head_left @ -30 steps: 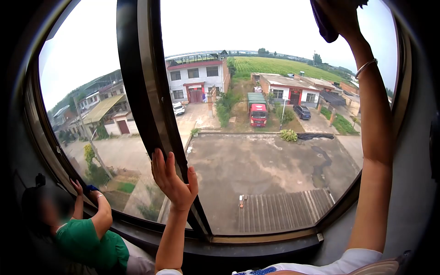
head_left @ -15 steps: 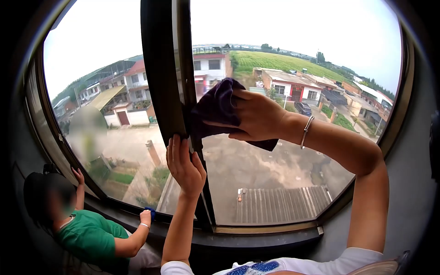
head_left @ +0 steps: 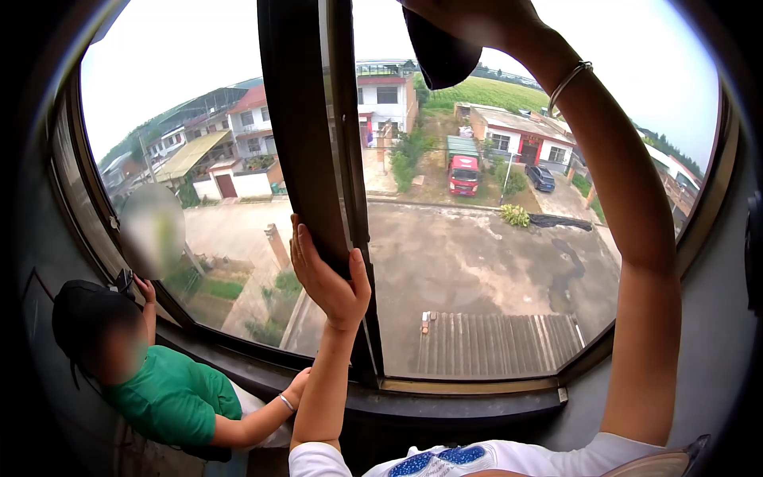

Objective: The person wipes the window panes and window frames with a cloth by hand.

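High in the head view, my right hand is partly cut off by the top edge. It holds a dark purple cloth that hangs in front of the right window pane. A metal bangle circles that wrist. Lower down, my left hand grips the dark upright window frame, fingers along its left side and thumb on its right. The right hand's fingertips are out of view.
At lower left another person in a green shirt stands by the left pane, one hand at its frame. A dark sill runs below the windows. Outside the glass are a yard, houses and a red truck.
My right hand has moved up with the cloth, away from beside the upright frame. My left thumb and fingers now straddle the frame. The other person's near hand has shifted right.
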`<action>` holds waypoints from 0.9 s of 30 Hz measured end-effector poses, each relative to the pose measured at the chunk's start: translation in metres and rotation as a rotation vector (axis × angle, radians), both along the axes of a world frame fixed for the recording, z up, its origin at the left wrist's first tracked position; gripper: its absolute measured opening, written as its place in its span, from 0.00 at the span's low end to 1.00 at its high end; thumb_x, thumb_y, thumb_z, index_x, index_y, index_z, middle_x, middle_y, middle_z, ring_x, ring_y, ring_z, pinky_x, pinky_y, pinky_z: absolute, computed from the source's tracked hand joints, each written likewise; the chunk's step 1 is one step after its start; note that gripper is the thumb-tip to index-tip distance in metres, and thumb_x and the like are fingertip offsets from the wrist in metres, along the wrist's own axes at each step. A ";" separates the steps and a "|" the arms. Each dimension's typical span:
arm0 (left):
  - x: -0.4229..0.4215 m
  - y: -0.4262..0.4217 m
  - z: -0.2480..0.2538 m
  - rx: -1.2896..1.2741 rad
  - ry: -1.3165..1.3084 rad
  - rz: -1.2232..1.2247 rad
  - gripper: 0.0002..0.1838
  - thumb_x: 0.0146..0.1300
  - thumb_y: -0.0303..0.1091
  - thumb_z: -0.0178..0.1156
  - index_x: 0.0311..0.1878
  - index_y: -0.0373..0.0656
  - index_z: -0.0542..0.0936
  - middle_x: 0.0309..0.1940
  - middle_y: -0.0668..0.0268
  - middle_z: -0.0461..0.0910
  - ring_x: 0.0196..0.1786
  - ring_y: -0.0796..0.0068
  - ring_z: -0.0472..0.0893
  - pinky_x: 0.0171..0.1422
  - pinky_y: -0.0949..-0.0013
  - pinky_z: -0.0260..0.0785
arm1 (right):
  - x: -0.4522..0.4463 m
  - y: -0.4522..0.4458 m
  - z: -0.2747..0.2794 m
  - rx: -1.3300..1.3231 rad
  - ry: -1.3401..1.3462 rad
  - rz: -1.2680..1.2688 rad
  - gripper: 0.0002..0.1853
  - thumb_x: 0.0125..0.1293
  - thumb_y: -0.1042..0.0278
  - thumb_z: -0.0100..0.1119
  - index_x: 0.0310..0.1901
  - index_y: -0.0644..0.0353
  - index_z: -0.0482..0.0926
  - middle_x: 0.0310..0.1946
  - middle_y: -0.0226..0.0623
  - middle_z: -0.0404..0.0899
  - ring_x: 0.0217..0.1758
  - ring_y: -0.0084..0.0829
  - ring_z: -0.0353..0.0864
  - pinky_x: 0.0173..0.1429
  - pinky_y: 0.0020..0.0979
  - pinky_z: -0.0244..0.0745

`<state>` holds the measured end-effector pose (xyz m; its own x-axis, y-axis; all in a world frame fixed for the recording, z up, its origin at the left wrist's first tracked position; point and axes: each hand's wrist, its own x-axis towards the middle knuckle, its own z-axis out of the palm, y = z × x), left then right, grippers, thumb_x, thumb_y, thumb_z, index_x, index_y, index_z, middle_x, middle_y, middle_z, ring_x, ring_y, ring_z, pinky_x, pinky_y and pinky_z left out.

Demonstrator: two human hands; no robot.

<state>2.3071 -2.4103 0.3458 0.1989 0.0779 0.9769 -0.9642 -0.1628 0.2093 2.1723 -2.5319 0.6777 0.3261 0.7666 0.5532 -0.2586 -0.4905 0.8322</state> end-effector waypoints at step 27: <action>-0.024 0.007 0.008 -0.130 -0.069 -0.051 0.41 0.65 0.51 0.48 0.68 0.22 0.55 0.53 0.40 0.69 0.53 0.43 0.71 0.64 0.49 0.60 | -0.011 0.024 -0.399 0.733 0.445 -0.319 0.19 0.73 0.55 0.46 0.53 0.59 0.80 0.31 0.51 0.83 0.42 0.48 0.82 0.55 0.42 0.70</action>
